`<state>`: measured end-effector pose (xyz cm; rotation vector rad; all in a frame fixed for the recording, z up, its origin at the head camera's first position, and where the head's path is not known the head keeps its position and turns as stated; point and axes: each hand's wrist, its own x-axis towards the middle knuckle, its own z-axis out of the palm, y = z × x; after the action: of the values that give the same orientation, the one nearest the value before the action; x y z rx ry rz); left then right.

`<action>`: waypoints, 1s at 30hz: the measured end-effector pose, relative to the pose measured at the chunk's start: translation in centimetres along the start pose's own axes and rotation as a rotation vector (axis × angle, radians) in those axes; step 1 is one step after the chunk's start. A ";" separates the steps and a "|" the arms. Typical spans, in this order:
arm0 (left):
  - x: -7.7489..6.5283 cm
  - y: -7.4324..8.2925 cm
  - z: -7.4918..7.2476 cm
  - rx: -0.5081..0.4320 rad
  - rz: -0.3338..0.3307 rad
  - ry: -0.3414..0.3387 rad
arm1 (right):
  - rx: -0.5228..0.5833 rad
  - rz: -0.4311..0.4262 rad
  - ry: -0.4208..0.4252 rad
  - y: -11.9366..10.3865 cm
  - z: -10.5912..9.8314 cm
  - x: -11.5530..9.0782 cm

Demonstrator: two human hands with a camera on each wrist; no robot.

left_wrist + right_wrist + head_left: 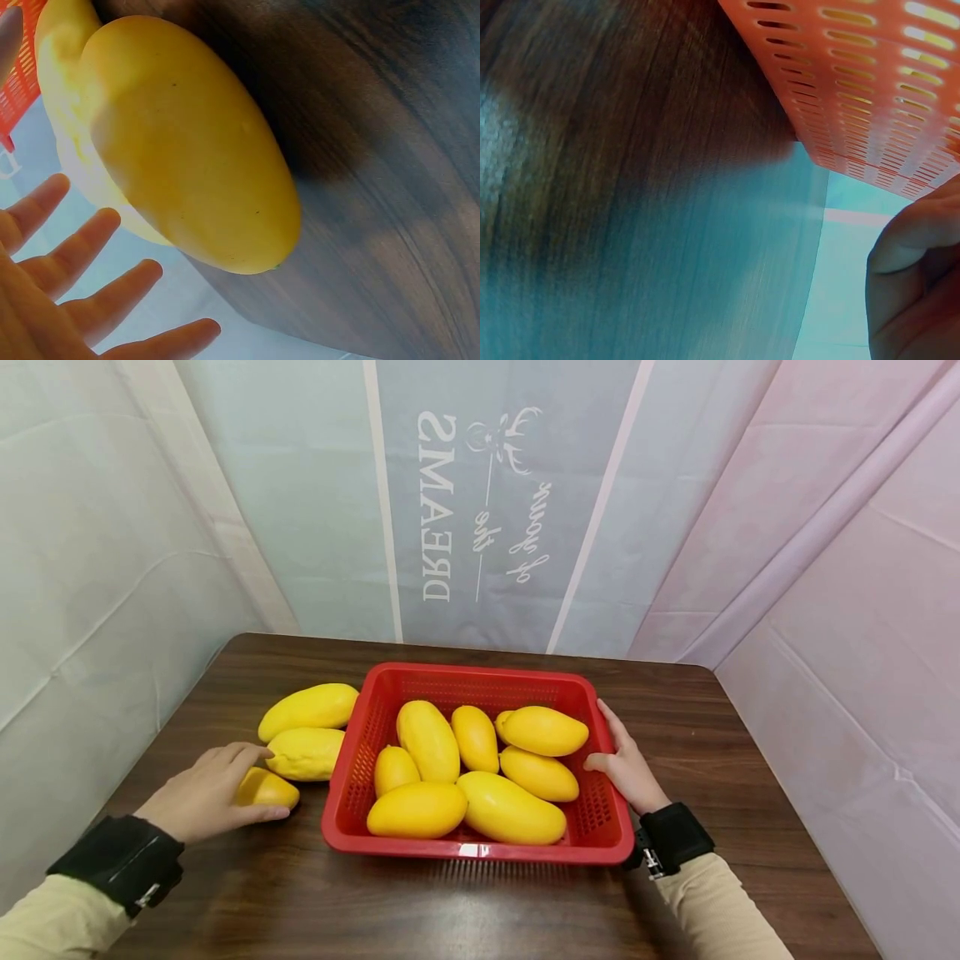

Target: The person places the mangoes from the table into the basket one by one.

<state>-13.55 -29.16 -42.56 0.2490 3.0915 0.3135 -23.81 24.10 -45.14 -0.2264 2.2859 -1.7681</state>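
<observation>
Left hand (206,793): over the bench, fingers (124,291) spread wide and nearly straight.
Near yellow fruit (270,789): on the bench, partly under the left hand, between its thumb and forefinger as seen from the head; contact with it cannot be told.
Other loose fruits: wrinkled one (307,754) just beyond the forefinger's tip; smooth one (309,710) behind that, farther from the fingers.
Right hand (626,770): grips the basket's right side, thumb over the rim, fingers outside, curled.
Red basket (480,852): mouth up, right of the loose fruits.
Basket contents: eight yellow fruits (427,742) visible, between the two hands.
Bench (750,827): dark wood grain.
</observation>
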 end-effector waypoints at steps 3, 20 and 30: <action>0.0 -0.2 0.3 0.006 0.006 -0.009 | 0.004 -0.001 -0.002 0.0 0.0 0.0; -0.2 -0.6 1.5 0.033 0.034 -0.014 | 0.000 -0.002 -0.003 0.0 0.0 0.0; 0.0 -1.1 1.8 0.026 0.019 -0.068 | 0.012 -0.002 -0.004 -0.1 0.1 0.0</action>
<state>-13.65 -29.87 -44.58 0.2831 3.0293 0.2595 -23.82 24.01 -45.11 -0.2303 2.2731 -1.7802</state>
